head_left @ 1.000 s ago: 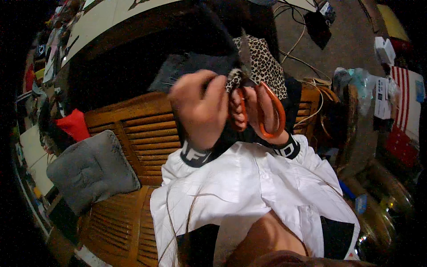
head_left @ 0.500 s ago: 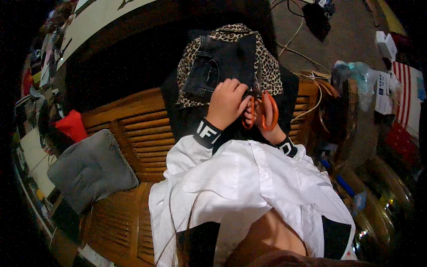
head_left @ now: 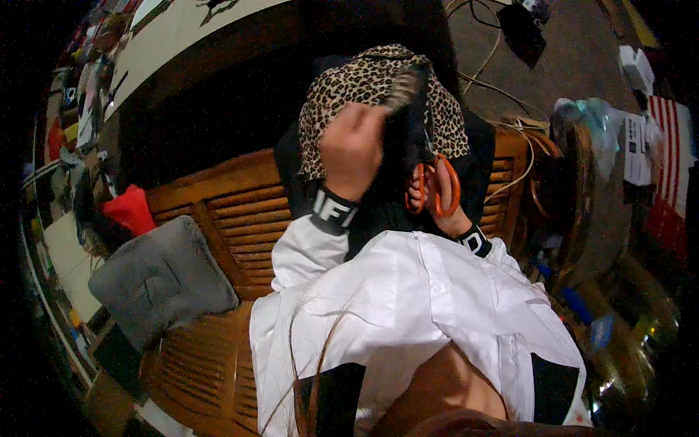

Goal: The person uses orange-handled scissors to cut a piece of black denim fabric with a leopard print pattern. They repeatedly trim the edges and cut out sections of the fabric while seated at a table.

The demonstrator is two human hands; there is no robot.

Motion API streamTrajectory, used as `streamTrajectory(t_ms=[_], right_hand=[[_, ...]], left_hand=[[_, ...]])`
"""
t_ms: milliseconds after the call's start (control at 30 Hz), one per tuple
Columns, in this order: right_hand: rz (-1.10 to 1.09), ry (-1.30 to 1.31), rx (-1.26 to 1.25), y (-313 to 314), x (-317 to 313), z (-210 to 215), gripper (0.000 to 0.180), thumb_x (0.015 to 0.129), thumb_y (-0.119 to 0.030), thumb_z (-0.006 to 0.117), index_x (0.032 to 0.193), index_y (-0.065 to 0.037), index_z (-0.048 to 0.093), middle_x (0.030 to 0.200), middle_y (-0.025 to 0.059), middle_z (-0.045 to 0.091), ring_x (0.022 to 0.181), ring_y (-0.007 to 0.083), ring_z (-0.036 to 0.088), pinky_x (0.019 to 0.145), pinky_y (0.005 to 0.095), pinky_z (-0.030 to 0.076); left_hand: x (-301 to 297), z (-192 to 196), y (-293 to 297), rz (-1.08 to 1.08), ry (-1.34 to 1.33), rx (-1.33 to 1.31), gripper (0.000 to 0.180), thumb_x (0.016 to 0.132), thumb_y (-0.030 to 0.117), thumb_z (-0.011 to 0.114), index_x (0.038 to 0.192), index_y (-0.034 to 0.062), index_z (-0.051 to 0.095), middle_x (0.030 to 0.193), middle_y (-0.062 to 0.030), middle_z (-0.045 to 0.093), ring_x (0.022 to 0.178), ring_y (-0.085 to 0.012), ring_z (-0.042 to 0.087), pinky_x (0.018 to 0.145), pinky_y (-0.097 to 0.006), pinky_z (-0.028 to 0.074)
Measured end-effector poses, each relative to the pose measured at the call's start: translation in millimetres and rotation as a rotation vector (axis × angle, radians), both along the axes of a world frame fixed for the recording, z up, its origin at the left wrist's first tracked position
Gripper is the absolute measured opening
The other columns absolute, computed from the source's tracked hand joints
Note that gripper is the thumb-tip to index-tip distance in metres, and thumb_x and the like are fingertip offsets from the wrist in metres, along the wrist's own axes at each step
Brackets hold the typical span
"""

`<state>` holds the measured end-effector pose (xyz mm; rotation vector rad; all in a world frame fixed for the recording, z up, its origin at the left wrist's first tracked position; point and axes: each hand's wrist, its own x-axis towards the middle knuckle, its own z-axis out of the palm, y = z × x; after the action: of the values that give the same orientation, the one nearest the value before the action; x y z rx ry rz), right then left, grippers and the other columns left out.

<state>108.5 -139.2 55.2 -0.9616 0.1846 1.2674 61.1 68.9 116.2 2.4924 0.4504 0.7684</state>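
My right hand point(head_left: 443, 197) is closed through the handles of orange-handled scissors point(head_left: 454, 191). Their blades point away from me, against the edge of a dark denim piece point(head_left: 416, 95). My left hand point(head_left: 352, 149), a little blurred, is closed on that denim and holds it raised and folded over toward the right. A paler, ribbed-looking patch shows on the lifted part. Beneath lies a leopard-print cloth point(head_left: 333, 87), spread over black cloth on my lap. The fingertips of my left hand are partly hidden.
I sit on a slatted wooden bench point(head_left: 244, 211). A grey cushion point(head_left: 164, 273) and a red cloth item point(head_left: 129, 209) lie to the left. Pale cables point(head_left: 528, 164) trail at the right, near clear plastic bags point(head_left: 593, 127) and a white box point(head_left: 636, 149). A pale tabletop point(head_left: 171, 44) stands at far left.
My left hand has moved left and lifted the denim, folding it rightward and uncovering more leopard print. The scissors stay in my right hand at nearly the same place.
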Motion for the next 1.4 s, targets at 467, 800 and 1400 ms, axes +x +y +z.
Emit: streamTrajectory(t_ms=[467,800,1400], right_hand=[[-0.002,0.077,0.043,1,3,-1,0.057,0.089,-0.063,0.035,0.098,-0.008,0.05,0.081,0.002,0.047,0.07,0.0142,0.049,0.061,0.0266,0.041],[-0.053,0.016,-0.014,1,-11,-20,0.039,0.094,-0.049,0.043,0.103,-0.012,0.048,0.08,-0.0017,0.046,0.066,0.0094,0.048,0.058,0.0242,0.043],[-0.125,-0.087,-0.137,15,-25,-6,0.051,0.093,-0.054,0.037,0.121,-0.011,0.042,0.089,0.0043,0.05,0.073,0.0142,0.052,0.063,0.0288,0.047]], left_hand=[[14,-21,38,-0.036,0.071,0.039,0.047,0.072,0.012,0.07,0.114,0.0019,0.051,0.112,-0.0168,0.053,0.102,-0.0344,0.051,0.089,-0.039,0.043],[22,-40,-39,-0.168,0.203,-0.077,0.047,0.069,0.015,0.07,0.11,0.0006,0.053,0.098,-0.014,0.054,0.093,-0.0305,0.052,0.078,-0.038,0.046],[46,-54,-42,-0.015,0.385,0.127,0.024,0.069,0.012,0.066,0.088,0.0059,0.052,0.079,-0.0084,0.054,0.075,-0.0241,0.058,0.063,-0.033,0.047]])
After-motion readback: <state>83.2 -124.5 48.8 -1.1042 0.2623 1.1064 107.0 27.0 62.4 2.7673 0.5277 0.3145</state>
